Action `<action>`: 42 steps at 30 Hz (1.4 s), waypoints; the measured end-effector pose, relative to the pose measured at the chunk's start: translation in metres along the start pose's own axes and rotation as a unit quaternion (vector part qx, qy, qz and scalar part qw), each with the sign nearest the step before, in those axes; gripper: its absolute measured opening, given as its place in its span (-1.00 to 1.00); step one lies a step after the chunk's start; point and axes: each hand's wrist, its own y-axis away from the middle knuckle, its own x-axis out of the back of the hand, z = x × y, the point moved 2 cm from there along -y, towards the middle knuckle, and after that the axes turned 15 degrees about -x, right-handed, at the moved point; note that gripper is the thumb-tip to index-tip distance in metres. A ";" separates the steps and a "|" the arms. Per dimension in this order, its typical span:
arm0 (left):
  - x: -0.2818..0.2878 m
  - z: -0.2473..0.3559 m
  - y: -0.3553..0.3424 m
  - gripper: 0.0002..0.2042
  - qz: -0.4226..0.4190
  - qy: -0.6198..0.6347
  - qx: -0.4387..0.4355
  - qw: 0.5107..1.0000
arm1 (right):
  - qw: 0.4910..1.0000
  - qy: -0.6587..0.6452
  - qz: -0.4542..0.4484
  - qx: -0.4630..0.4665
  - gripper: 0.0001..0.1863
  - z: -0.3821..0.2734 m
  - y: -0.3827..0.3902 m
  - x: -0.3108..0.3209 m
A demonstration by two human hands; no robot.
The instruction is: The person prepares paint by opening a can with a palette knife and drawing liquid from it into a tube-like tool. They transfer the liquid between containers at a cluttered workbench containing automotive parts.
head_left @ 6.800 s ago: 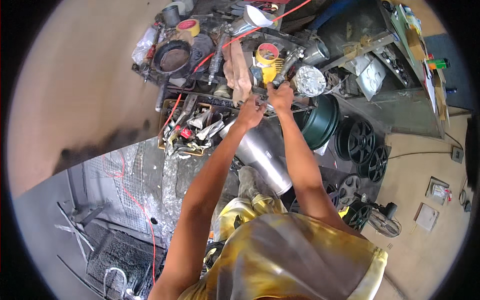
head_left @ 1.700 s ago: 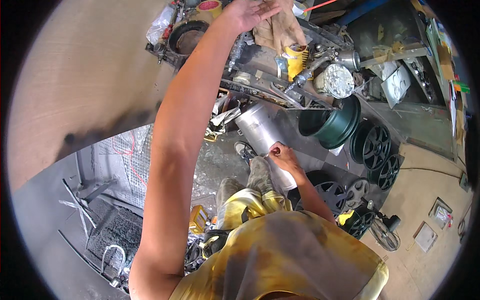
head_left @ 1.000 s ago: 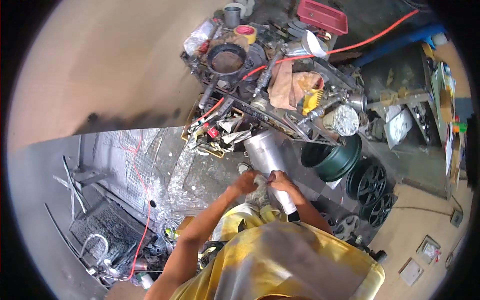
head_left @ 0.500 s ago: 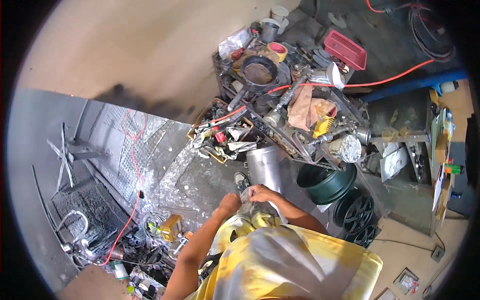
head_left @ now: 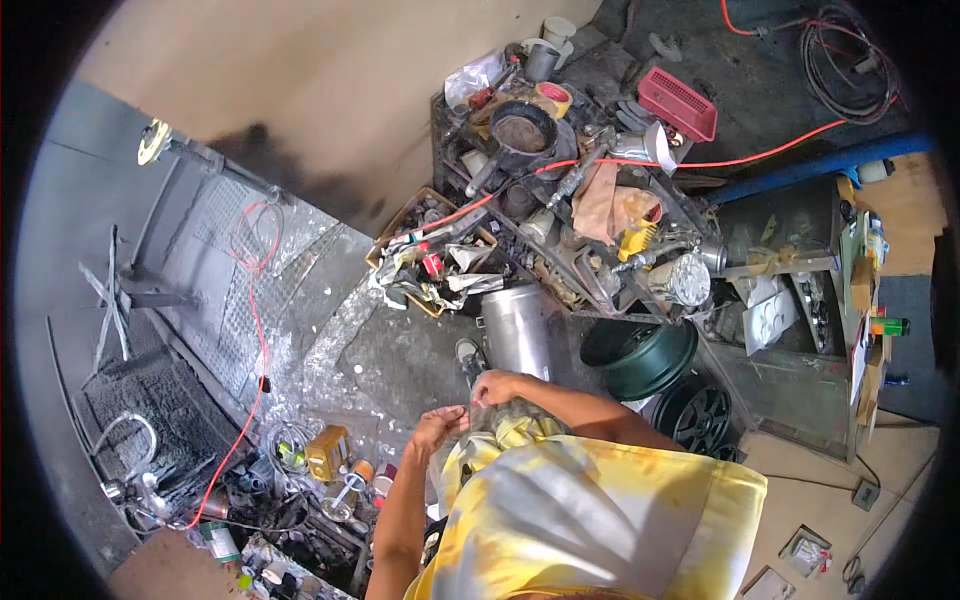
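My left hand (head_left: 438, 425) is in front of my body at waist height, fingers bent together; what they hold, if anything, is too small to make out. My right hand (head_left: 494, 389) is a little higher and to its right, fingertips pinched, with anything between them unclear. Below the hands are my trousers and a grey shoe (head_left: 469, 358). Just beyond my right hand stands a silver metal cylinder (head_left: 516, 325), with a dark green wheel rim (head_left: 640, 355) to its right.
Ahead is a cluttered bench with a black pan (head_left: 522, 130), tan cloth (head_left: 600, 200) and red tray (head_left: 676, 103). A box of scraps (head_left: 436, 275) sits below. A red hose (head_left: 262, 350) runs along the left floor. Black wheels (head_left: 693, 415) and a grey cabinet (head_left: 800, 390) are at right.
My left hand came down from over the bench to beside my right hand. Since half a second ago the hands have separated slightly, the left moving leftward. The view has shifted, showing more floor.
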 end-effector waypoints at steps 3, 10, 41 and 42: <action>0.006 -0.001 0.015 -0.85 0.009 0.043 -0.026 0.999 | 1.000 0.018 0.019 0.004 -0.61 -0.022 0.010 -0.006; 0.048 -0.029 0.045 -0.86 0.042 -0.002 -0.098 0.994 | 0.995 0.061 0.072 0.000 -0.66 -0.063 0.032 -0.053; -0.169 0.151 -0.078 -0.67 -0.275 -0.305 -0.224 0.884 | 0.619 -0.227 0.750 -0.050 -0.67 0.038 0.179 0.191; -0.198 0.161 -0.081 -0.68 -0.306 -0.316 -0.228 0.869 | 0.586 -0.213 0.781 -0.040 -0.65 0.042 0.188 0.217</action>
